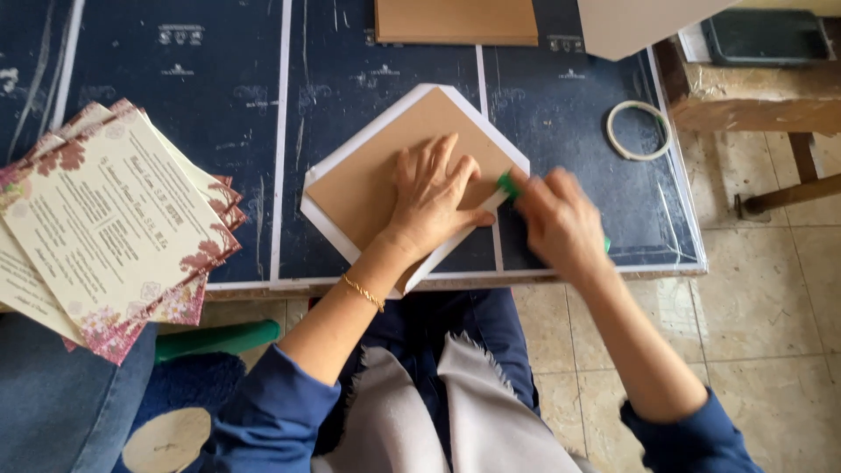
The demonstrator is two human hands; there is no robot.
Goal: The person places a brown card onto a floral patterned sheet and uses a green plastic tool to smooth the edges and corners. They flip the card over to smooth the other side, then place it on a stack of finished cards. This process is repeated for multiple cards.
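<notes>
At the centre of the frame a brown cardboard square (377, 175) lies cornerwise on a white sheet (326, 223), on a dark blue table (201, 88). The left hand (432, 197) presses flat on the cardboard, fingers spread and holding nothing. The right hand (561, 223), just beside it at the square's lower right edge, has its fingers closed around a green tool (508, 184) whose tip touches that edge. A stack of cream cards with dark red floral corners (105, 219) fans out at the left. More brown boards (455, 19) sit at the top centre; a tape ring (639, 130) lies right, near the table's edge, with open surface between.
</notes>
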